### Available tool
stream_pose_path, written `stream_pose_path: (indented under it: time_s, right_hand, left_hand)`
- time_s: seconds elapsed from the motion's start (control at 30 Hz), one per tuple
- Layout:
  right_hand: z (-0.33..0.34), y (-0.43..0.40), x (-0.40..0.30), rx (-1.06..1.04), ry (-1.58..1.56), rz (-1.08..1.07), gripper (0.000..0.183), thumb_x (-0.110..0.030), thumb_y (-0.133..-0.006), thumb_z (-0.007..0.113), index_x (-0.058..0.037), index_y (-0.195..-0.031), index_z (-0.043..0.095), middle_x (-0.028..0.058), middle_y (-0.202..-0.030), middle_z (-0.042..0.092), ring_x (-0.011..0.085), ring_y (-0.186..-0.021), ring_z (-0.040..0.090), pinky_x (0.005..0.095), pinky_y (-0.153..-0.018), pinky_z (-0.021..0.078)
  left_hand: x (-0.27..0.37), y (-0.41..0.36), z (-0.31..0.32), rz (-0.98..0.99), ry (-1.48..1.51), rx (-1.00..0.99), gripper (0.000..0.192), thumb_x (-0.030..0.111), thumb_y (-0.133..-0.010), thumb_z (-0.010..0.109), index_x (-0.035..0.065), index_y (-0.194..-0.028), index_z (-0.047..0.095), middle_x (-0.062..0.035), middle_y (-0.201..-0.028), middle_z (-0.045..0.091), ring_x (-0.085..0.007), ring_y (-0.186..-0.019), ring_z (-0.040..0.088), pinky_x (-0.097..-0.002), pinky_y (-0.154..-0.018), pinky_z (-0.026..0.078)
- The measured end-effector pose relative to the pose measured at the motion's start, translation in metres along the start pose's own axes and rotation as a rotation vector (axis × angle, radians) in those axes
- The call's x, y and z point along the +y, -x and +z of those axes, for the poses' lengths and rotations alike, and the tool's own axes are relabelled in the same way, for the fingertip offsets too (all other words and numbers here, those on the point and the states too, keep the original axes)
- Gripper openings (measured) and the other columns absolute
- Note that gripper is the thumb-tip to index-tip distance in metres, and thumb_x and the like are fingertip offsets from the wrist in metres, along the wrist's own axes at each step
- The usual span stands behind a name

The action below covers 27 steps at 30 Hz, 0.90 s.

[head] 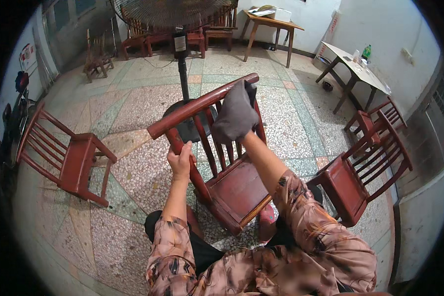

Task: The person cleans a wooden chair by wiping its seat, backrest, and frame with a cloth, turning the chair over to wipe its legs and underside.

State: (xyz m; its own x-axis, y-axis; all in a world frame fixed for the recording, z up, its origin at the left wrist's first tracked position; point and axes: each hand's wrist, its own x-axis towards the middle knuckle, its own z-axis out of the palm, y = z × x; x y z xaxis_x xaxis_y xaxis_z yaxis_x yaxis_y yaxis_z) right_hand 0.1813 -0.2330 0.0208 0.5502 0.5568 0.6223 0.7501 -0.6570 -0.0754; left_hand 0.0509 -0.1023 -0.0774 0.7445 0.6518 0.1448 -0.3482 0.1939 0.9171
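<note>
A red-brown wooden chair (238,188) stands tilted before me, its slatted back towards the fan. My left hand (181,159) grips the left back post of this chair just below the top rail. Over my right hand (236,114) lies a dark grey cloth (235,111), which covers the fingers and rests against the top rail near its right end. The cloth hides how the fingers are bent. One pink shoe (267,214) shows beside the seat.
A pedestal fan (183,74) stands just behind the chair. Other wooden chairs stand at the left (77,162) and right (346,185). Farther off are a wooden table (273,23), a white-topped table (377,76) with a green bottle (366,51), and a small wooden rack-like seat (96,63).
</note>
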Motion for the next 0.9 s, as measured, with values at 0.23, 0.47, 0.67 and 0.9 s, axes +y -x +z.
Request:
stream_pose_path:
  time_s: [0.23, 0.47, 0.67, 0.9]
  right_hand:
    - [0.03, 0.016, -0.042, -0.043, 0.002, 0.095, 0.027, -0.022, -0.075, 0.061, 0.0027, -0.085, 0.058, 0.0145, -0.071, 0.061, 0.0314, -0.07, 0.065, 0.0412, -0.057, 0.0496]
    - [0.043, 0.053, -0.069, -0.038, 0.011, 0.221, 0.027, -0.023, -0.075, 0.062, 0.0026, -0.084, 0.058, 0.0148, -0.071, 0.061, 0.0313, -0.071, 0.065, 0.041, -0.057, 0.0497]
    - [0.048, 0.05, -0.064, -0.052, -0.024, 0.294, 0.028, -0.024, -0.075, 0.062, 0.0026, -0.083, 0.059, 0.0151, -0.072, 0.061, 0.0312, -0.071, 0.065, 0.0409, -0.058, 0.0497]
    - [0.038, 0.016, 0.014, -0.115, -0.043, 0.366, 0.028, -0.024, -0.075, 0.063, 0.0025, -0.082, 0.059, 0.0154, -0.072, 0.061, 0.0312, -0.071, 0.065, 0.0408, -0.058, 0.0498]
  left_hand:
    - [-0.009, -0.006, -0.003, 0.106, -0.014, -0.007, 0.018, 0.014, -0.079, 0.065, 0.0055, -0.081, 0.049, -0.0017, -0.06, 0.051, -0.0109, -0.042, 0.049, -0.0267, -0.04, 0.04]
    - [-0.005, -0.001, 0.003, 0.089, -0.024, 0.041, 0.027, 0.013, -0.081, 0.062, -0.0001, -0.104, 0.056, -0.0051, -0.088, 0.061, -0.0137, -0.079, 0.057, -0.0275, -0.075, 0.045]
    - [-0.05, -0.023, -0.028, 0.209, -0.191, 0.062, 0.021, 0.013, -0.081, 0.066, -0.0001, -0.094, 0.057, -0.0036, -0.083, 0.059, -0.0143, -0.075, 0.056, -0.0281, -0.071, 0.045]
    - [-0.006, 0.004, -0.001, 0.121, -0.07, 0.039, 0.017, 0.015, -0.079, 0.065, 0.0044, -0.082, 0.053, -0.0011, -0.069, 0.054, -0.0107, -0.056, 0.052, -0.0257, -0.051, 0.042]
